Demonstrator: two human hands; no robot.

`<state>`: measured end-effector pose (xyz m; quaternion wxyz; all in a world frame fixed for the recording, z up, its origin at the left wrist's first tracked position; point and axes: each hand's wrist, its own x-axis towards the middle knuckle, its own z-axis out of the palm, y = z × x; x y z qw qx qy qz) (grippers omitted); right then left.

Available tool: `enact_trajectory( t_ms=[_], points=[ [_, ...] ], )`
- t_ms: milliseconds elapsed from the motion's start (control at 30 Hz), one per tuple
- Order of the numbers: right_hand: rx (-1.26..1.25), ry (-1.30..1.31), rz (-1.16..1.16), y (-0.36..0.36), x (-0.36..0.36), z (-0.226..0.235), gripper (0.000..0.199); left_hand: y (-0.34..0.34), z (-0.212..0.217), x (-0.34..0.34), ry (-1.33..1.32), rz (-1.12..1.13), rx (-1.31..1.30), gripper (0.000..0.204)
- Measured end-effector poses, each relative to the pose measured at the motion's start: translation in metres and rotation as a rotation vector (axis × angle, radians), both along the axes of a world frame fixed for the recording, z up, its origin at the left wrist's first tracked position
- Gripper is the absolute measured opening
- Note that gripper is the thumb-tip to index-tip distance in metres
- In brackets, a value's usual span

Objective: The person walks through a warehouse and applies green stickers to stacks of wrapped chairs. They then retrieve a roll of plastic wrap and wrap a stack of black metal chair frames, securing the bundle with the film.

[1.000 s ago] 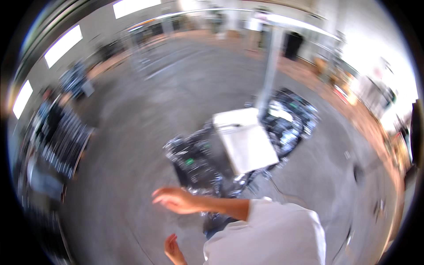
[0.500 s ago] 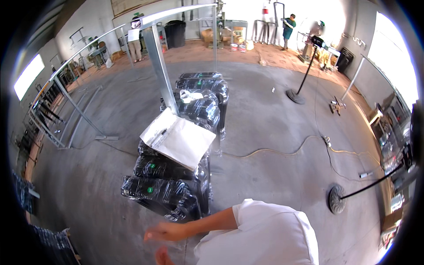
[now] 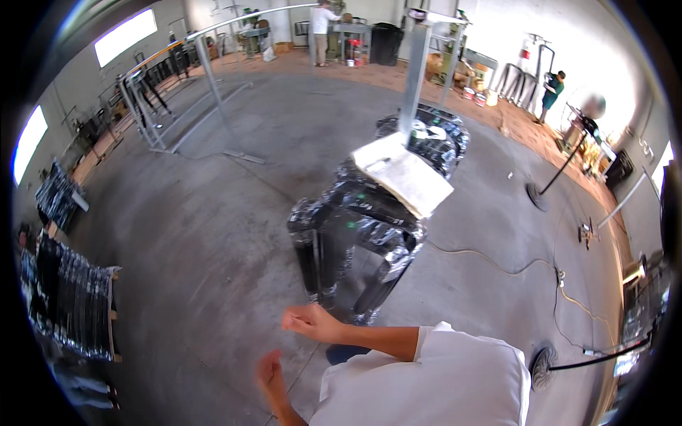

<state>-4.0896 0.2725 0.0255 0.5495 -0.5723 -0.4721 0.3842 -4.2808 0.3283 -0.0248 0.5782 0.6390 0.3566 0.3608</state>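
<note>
My right hand (image 3: 312,323) is in front of me at the lower middle, its fingers curled together; what they hold, if anything, is hidden. Lower and to its left is my left hand (image 3: 271,370), smeared by motion, so its fingers are unclear. Just beyond my right hand stands a row of black frame-like pieces wrapped in clear film (image 3: 355,227), with small green round stickers. On top of the row lies a large white sheet (image 3: 405,174), like cardboard or paper. Neither hand touches the row or the sheet.
A grey metal post (image 3: 415,85) rises behind the sheet. At left stand a metal frame (image 3: 213,85) and a stack of film-wrapped black pieces (image 3: 74,298). Pedestal fan bases (image 3: 543,369) and a cable (image 3: 490,264) lie right. Two people work by the far wall.
My view has turned left, so the wrapped row and sheet now appear farther right. More of the wrapped row's near end and the left stack shows. My left hand has come further into view.
</note>
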Motion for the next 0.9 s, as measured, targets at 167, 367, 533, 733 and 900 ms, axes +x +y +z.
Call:
enact_trajectory(
  t_ms=[167,367,533,733,900],
  points=[
    [0.017,0.040,-0.068,0.063,-0.016,-0.007,0.018,0.055,-0.013,0.011,-0.007,-0.196,0.033,0.018],
    [0.033,-0.099,-0.016,0.177,-0.018,-0.024,0.020,0.150,-0.026,0.050,0.042,-0.381,0.040,0.023],
    [0.073,-0.279,0.161,0.306,-0.020,-0.011,0.020,0.276,-0.014,0.061,0.073,-0.272,0.323,0.040],
    [0.100,-0.414,0.450,0.443,-0.023,0.006,0.021,0.413,-0.007,0.026,0.018,-0.332,0.017,0.031],
    [0.107,-0.482,0.569,0.555,-0.049,0.018,0.021,0.488,0.000,0.034,-0.171,0.109,0.082,0.032]
  ],
)
